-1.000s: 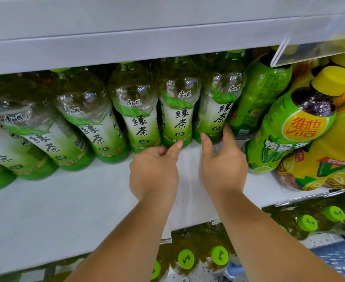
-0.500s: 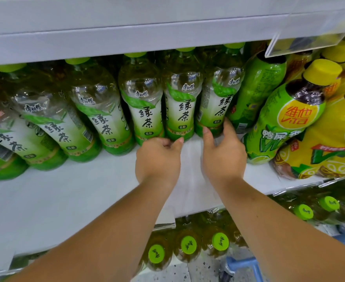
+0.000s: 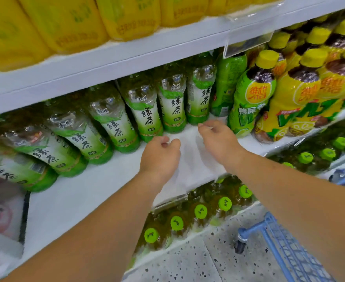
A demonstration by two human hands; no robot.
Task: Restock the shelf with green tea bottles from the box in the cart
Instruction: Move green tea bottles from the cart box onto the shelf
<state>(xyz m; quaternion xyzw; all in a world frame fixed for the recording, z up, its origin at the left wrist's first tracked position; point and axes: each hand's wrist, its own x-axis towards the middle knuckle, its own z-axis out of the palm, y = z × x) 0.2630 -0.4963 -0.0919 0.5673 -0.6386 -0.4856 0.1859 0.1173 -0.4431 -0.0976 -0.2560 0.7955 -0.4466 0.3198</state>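
Several green tea bottles (image 3: 147, 112) with white-and-green labels stand in a row at the back of the white shelf (image 3: 76, 192). Those on the left lean over. My left hand (image 3: 160, 157) and my right hand (image 3: 218, 139) hover over the shelf just in front of the middle bottles. Their fingers are loosely curled, and they hold nothing and touch no bottle. A corner of the blue cart (image 3: 285, 247) shows at the lower right. The box is out of view.
Green and yellow lemon tea bottles (image 3: 297, 102) crowd the shelf to the right. Yellow packs (image 3: 66, 23) fill the shelf above, which carries a clear price holder (image 3: 249, 41). Green-capped bottles (image 3: 200, 211) stand on the shelf below. The floor is speckled.
Both hands have drawn back from the bases of the middle bottles and let go of them. The camera has tilted and pulled away, showing the upper shelf and the cart.
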